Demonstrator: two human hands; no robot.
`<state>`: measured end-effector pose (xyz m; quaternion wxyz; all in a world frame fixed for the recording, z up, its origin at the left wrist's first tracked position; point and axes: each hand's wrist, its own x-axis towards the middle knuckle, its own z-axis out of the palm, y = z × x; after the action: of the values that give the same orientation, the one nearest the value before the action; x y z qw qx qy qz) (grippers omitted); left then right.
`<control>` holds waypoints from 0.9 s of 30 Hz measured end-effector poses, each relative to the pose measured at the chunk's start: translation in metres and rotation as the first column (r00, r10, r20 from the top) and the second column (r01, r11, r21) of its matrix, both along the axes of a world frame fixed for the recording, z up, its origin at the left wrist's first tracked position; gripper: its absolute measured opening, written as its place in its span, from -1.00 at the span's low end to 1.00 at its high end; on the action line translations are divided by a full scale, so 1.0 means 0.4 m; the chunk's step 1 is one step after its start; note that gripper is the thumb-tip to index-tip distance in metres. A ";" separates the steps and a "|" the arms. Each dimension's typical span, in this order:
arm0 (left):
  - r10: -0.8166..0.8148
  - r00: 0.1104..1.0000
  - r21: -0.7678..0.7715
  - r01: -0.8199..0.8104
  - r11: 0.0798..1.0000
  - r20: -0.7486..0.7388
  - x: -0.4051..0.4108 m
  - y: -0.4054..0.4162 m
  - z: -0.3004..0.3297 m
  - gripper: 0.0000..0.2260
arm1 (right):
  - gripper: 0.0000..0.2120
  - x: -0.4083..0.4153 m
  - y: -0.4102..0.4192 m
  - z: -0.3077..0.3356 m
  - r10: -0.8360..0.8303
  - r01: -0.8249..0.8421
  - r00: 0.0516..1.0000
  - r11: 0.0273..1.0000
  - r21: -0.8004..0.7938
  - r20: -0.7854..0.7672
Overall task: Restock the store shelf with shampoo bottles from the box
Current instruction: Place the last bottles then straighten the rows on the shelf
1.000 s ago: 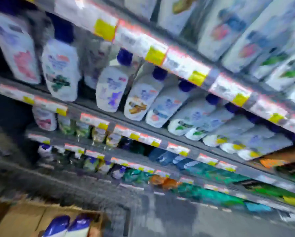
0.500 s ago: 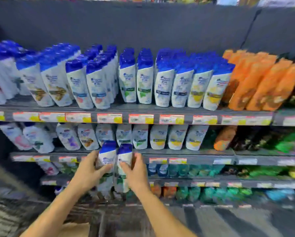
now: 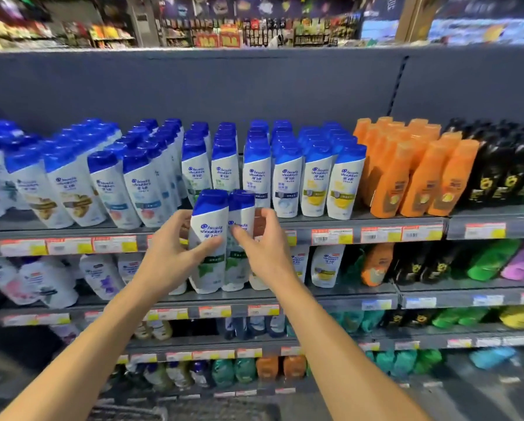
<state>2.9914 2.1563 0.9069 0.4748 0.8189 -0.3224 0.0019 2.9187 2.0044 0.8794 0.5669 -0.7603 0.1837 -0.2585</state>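
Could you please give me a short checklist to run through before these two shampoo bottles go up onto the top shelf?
1. Left hand grips the left bottle: ok.
2. Right hand secure on the right bottle: cannot tell; fingers look spread.
3. Both bottles upright, caps up: ok.
4. Matching green-label rows straight above: ok.
5. Free slot at the front of those rows: cannot tell.

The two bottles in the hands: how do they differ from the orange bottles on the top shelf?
The two held bottles are white with blue caps; the orange bottles are orange all over, caps included. The held bottles are off the shelf, between the left hand and right hand; the orange bottles stand in rows on the top shelf. Both sets are upright.
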 end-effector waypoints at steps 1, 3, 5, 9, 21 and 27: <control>0.003 1.000 -0.014 -0.003 1.000 0.015 0.011 -0.004 0.012 -0.66 | -0.63 0.012 -0.002 0.014 -0.007 0.007 1.000 1.000 -0.014 0.010; 0.014 0.999 -0.059 -0.012 0.998 0.034 0.039 -0.010 0.036 -0.65 | -0.62 0.039 -0.005 0.043 -0.029 0.030 0.999 0.999 -0.033 0.035; 0.024 1.000 -0.106 -0.022 0.994 0.017 0.073 -0.010 0.052 -0.64 | -0.61 0.070 -0.009 0.068 -0.042 0.045 0.998 0.997 -0.062 0.052; 0.052 0.999 -0.145 -0.050 0.988 0.005 0.145 0.005 0.062 -0.65 | -0.61 0.142 -0.010 0.102 -0.024 0.032 0.998 0.990 -0.137 0.057; 0.084 0.994 -0.143 -0.072 0.987 0.077 0.261 0.000 0.131 -0.63 | -0.56 0.295 -0.049 0.066 -0.130 0.162 0.979 0.963 -0.216 0.155; 0.093 0.991 -0.089 -0.085 0.992 0.091 0.260 -0.014 0.126 -0.39 | -0.66 0.286 -0.045 0.014 -0.204 0.243 0.958 0.950 -0.198 0.202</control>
<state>3.0956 2.1507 0.9574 0.4929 0.8104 -0.3076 0.0759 3.0333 1.9865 0.8849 0.4602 -0.7664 0.1875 -0.4072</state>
